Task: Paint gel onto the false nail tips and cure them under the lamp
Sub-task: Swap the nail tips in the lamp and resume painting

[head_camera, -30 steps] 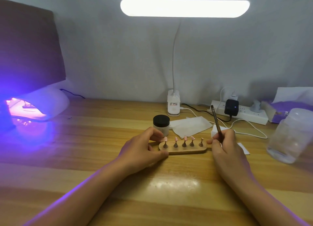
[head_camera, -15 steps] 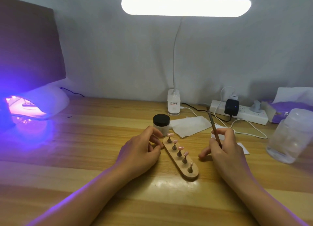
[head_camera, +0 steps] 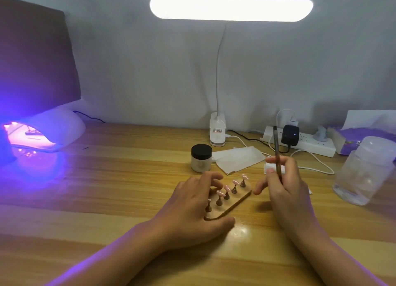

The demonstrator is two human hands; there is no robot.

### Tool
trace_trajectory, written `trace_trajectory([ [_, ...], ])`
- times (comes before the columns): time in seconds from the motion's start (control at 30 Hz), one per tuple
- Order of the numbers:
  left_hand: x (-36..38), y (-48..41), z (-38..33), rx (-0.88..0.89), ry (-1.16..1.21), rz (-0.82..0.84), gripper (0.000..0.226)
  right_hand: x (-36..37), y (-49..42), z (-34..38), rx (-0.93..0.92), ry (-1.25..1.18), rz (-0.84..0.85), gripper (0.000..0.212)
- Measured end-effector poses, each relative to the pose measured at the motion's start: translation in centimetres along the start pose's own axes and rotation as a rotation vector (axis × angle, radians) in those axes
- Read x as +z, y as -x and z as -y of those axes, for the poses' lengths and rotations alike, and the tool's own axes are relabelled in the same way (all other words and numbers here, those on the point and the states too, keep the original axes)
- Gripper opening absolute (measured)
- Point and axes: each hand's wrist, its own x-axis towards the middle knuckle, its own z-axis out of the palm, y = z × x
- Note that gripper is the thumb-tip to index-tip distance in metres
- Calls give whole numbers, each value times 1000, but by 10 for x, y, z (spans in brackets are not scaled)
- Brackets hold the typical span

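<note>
A wooden holder (head_camera: 234,204) with several pink nail tips (head_camera: 227,188) on small pegs lies at an angle on the desk, its far end toward the right. My left hand (head_camera: 190,208) grips the near end, thumb in front and fingers behind the pegs. My right hand (head_camera: 282,185) holds a thin brush (head_camera: 276,148) upright, with one finger close to the holder's far end. A gel jar (head_camera: 201,160) with a black lid stands just behind. The curing lamp (head_camera: 42,131) glows purple at the far left.
A white wipe (head_camera: 237,159) lies beside the jar. A desk lamp base (head_camera: 217,131), a power strip (head_camera: 300,142) with cables and a purple tissue pack (head_camera: 364,133) line the back. A clear plastic jar (head_camera: 364,174) stands at the right.
The holder has turned on the desk, from crosswise, through slanting one way, to slanting the other. My left hand moved from its far end to its near end. The brush stayed upright.
</note>
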Motion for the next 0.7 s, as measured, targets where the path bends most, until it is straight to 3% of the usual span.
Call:
trace_trajectory([
  [0.17, -5, -4, 5, -85, 198, -117, 55, -1, -7, -11, 151, 120, 29, 18],
  [0.37, -6, -6, 10, -161, 362, -211, 40, 1, -5, -5, 176, 204, 192, 56],
  [0.7, -7, -6, 10, -140, 406, -179, 44, 3, -5, 1, 197, 175, 246, 82],
])
